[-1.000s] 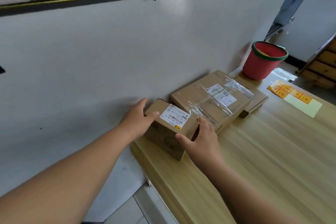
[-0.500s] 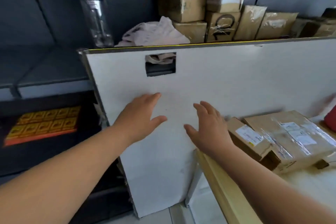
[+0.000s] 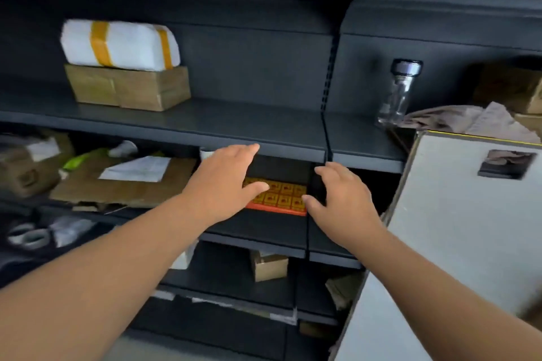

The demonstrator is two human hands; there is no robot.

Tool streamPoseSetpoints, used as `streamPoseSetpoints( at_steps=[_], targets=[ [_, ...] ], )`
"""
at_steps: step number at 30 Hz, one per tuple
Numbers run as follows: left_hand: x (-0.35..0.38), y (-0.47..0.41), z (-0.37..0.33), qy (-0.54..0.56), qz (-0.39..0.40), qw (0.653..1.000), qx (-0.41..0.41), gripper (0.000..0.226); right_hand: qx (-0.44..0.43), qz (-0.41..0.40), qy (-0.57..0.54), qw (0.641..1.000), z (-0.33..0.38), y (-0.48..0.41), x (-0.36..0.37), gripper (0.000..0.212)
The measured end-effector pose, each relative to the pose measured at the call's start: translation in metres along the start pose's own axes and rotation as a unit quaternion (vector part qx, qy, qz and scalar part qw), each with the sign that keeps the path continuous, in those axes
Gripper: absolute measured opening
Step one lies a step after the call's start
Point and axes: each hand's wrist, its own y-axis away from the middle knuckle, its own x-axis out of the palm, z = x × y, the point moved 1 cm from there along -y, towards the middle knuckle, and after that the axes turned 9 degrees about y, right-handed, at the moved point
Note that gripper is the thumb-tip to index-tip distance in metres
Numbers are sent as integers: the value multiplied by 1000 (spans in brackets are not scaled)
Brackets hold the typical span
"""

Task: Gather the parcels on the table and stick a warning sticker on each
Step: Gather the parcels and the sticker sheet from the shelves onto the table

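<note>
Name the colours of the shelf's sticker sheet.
Sticker sheet: orange-yellow squares, red edge; head view.

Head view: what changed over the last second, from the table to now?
Both hands let go of the small parcel on the table and the view swung left to the dark shelving. The left hand and right hand now reach, open, toward the orange sticker sheet lying there, not gripping it. The sticker sheet and the white partition stayed put.
</note>
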Motion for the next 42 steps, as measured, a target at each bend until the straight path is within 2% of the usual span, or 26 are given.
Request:
streamPoseSetpoints(
  at_steps=[5,11,25,28,33,35,37,42],
  targets=[
    [-63,31,81,-25,-37,997,-69,77,-62,5,-37,997,95,-30,3,61],
    [-109,33,153,-5,-89,984,-154,76,-99,9,-101,990,168,-83,8,60],
    [-174,-90,291,-16,-201,955,-215,79,-114,5,-244,963,266,-283,40,64],
    [-187,-120,322,10,-232,945,-231,84,-101,-2,-273,957,282,-325,42,57],
    [-210,-167,373,79,-255,934,-239,87,-53,-6,-319,946,309,-377,47,68],
    [-218,-188,400,96,-254,931,-245,101,-34,-18,-343,938,320,-391,49,68],
    [-224,-208,425,129,-245,930,-241,110,-9,-29,-350,936,330,-403,51,76],
    [-230,-246,475,222,-199,931,-211,119,57,-26,-347,936,359,-423,59,94]
  ],
)
